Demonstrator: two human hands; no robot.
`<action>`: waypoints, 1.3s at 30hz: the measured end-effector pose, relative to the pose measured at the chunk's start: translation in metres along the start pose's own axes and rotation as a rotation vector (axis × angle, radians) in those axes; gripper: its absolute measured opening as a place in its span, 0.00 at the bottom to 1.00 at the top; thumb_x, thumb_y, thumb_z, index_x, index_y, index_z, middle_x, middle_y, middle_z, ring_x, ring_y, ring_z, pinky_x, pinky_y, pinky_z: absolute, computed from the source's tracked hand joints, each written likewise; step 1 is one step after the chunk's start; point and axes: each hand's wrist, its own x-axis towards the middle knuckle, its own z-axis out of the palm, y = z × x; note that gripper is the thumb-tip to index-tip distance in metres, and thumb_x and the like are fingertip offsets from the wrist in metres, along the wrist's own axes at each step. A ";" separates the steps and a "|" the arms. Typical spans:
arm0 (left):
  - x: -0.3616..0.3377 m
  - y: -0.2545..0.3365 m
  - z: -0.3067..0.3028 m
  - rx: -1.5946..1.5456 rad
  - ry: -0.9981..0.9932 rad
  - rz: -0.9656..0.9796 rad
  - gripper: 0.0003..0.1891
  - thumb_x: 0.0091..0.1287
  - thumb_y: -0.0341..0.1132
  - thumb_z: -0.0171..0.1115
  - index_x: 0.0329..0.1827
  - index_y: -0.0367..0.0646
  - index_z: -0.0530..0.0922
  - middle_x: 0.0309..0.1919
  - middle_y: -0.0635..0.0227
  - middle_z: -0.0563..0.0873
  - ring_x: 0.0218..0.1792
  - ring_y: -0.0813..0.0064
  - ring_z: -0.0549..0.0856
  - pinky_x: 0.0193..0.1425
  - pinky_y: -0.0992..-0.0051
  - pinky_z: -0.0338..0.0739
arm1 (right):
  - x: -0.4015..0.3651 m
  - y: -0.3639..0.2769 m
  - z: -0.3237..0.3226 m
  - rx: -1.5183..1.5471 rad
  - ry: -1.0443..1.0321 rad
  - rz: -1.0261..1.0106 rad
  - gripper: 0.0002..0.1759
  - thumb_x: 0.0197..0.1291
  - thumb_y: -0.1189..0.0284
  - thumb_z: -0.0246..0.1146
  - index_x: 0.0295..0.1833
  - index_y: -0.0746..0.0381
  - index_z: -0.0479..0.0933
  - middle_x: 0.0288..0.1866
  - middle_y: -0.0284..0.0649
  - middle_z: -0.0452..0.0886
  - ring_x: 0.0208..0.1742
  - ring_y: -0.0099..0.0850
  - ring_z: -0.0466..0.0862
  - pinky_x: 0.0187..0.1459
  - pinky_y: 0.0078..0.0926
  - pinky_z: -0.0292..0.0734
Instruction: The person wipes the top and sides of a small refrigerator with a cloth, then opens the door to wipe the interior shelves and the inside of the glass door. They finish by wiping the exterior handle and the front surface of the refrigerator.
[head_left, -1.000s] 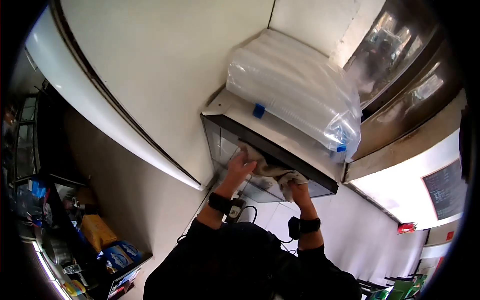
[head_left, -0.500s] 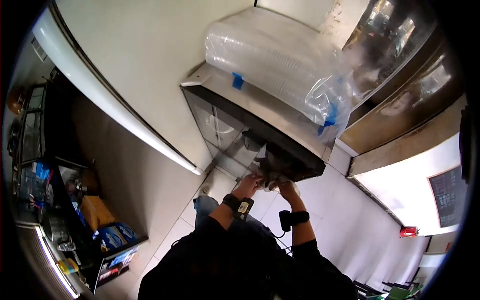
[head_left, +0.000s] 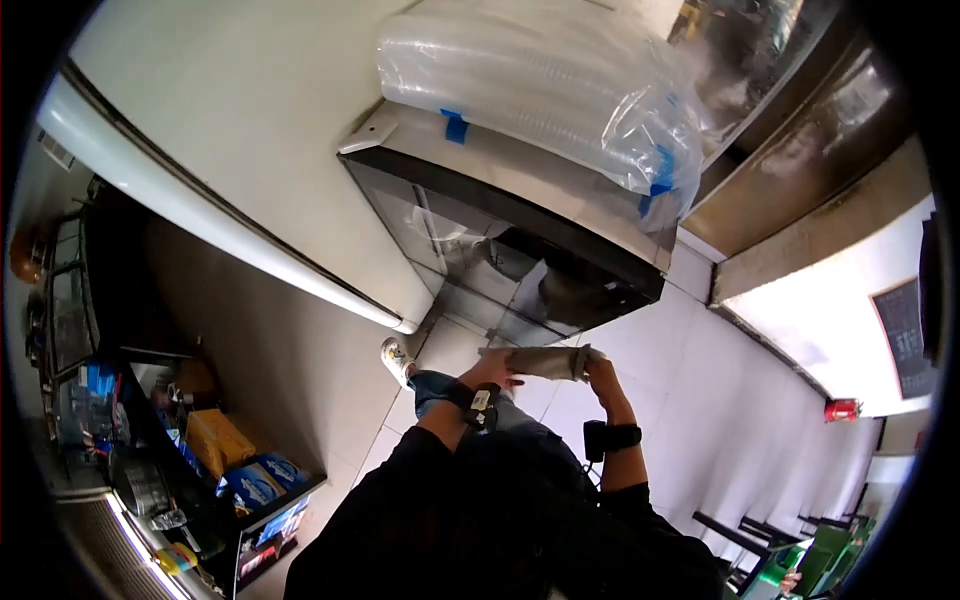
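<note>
A greyish-brown folded cloth (head_left: pixel 546 362) is stretched level between my two hands, in front of the glass-fronted cabinet (head_left: pixel 480 200). My left hand (head_left: pixel 488 373) closes on its left end. At the other end, the fingers of my right hand (head_left: pixel 598 371) are bent round the cloth's edge. Both wrists wear black straps with small devices. The cloth hangs apart from the cabinet's dark glass, which shows a blurred reflection.
Clear plastic-wrapped stacks (head_left: pixel 540 90) lie on the cabinet top. A white appliance door (head_left: pixel 230 130) stands to the left. Farther left, a low shelf holds a cardboard box (head_left: pixel 218 440) and blue packages (head_left: pixel 262 480). A red object (head_left: pixel 842 410) sits by the right wall.
My hands have moved apart, and the bunched cloth is now drawn out straight between them. The view has shifted, and the hands are farther from the cabinet glass.
</note>
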 end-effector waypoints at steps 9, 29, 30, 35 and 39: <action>0.022 0.143 0.043 -0.658 -0.091 0.212 0.16 0.58 0.39 0.45 0.47 0.41 0.67 0.43 0.62 0.73 0.46 0.67 0.71 0.52 0.67 0.63 | -0.007 -0.034 -0.037 0.297 0.186 -0.311 0.14 0.53 0.80 0.41 0.44 0.69 0.68 0.34 0.34 0.73 0.36 0.21 0.70 0.37 0.17 0.65; 0.034 0.117 0.048 0.717 0.606 0.817 0.20 0.43 0.20 0.48 0.44 0.35 0.67 0.35 0.57 0.72 0.38 0.61 0.71 0.44 0.67 0.64 | 0.006 -0.027 -0.010 0.268 0.346 -0.502 0.10 0.47 0.81 0.42 0.33 0.67 0.69 0.28 0.32 0.71 0.28 0.20 0.67 0.25 0.15 0.60; 0.037 0.114 0.051 0.616 0.487 0.654 0.19 0.46 0.23 0.49 0.44 0.36 0.66 0.36 0.60 0.73 0.39 0.67 0.71 0.43 0.69 0.64 | 0.007 -0.029 -0.005 0.276 0.374 -0.509 0.11 0.48 0.80 0.42 0.34 0.67 0.69 0.29 0.33 0.72 0.29 0.20 0.67 0.26 0.15 0.61; 0.022 0.127 0.084 -0.429 0.336 0.389 0.16 0.54 0.34 0.49 0.45 0.40 0.67 0.40 0.69 0.74 0.37 0.77 0.74 0.41 0.77 0.67 | 0.009 -0.027 0.006 0.335 0.388 -0.511 0.12 0.49 0.80 0.42 0.39 0.68 0.69 0.34 0.36 0.73 0.35 0.22 0.69 0.35 0.16 0.63; 0.027 0.110 0.067 -0.453 0.433 0.351 0.14 0.54 0.34 0.48 0.44 0.40 0.68 0.39 0.69 0.74 0.36 0.77 0.74 0.41 0.78 0.67 | 0.013 -0.020 0.009 0.366 0.375 -0.456 0.13 0.51 0.80 0.42 0.41 0.69 0.68 0.36 0.38 0.73 0.38 0.24 0.69 0.39 0.18 0.63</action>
